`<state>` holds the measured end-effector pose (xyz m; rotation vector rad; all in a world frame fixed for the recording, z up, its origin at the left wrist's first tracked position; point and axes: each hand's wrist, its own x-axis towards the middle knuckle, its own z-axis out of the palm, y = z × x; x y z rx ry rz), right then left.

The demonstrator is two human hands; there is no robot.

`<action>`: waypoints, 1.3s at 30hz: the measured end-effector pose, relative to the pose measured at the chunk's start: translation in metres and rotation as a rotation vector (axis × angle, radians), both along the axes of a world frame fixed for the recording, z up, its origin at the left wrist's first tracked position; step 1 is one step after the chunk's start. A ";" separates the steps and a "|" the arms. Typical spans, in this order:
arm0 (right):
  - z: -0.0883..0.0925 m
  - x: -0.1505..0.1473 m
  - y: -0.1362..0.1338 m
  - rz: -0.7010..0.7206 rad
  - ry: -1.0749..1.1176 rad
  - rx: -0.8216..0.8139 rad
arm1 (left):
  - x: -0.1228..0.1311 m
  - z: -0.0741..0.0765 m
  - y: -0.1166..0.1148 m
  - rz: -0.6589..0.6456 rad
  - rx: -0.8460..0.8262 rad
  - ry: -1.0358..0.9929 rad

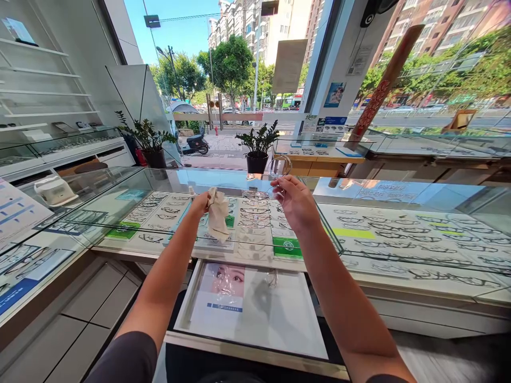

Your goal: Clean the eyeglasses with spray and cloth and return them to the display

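My left hand (202, 203) is closed on a crumpled beige cloth (218, 215), which hangs down above the glass counter. Across from it, my right hand (293, 199) pinches a thin-rimmed pair of eyeglasses (271, 187) between thumb and fingers; its outline is faint against the glass. The two hands are apart, at about the same height. Under them, inside the glass case, rows of eyeglass frames (254, 217) lie on a white display. A small white bottle (191, 190) stands just beyond my left hand.
Below my hands a white drawer (287, 319) is pulled out, with a printed picture card (223, 287) inside. A glass display case (399, 234) with more frames extends right. Potted plants (257, 151) (149, 141) stand behind the counter, before the window. A white device (55, 190) sits left.
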<state>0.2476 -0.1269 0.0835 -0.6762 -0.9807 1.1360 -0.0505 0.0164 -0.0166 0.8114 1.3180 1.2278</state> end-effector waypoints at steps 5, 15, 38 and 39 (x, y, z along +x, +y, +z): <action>-0.001 -0.001 0.001 0.007 -0.013 0.008 | 0.002 0.039 -0.016 -0.111 0.032 -0.274; -0.007 -0.001 0.001 0.069 -0.073 0.078 | 0.051 0.089 -0.073 -0.428 0.312 -0.298; -0.003 -0.020 -0.012 0.172 0.007 0.114 | 0.114 0.088 -0.143 -0.726 0.390 -0.224; -0.003 -0.020 -0.012 0.164 -0.001 0.122 | 0.116 0.086 -0.142 -0.721 0.402 -0.215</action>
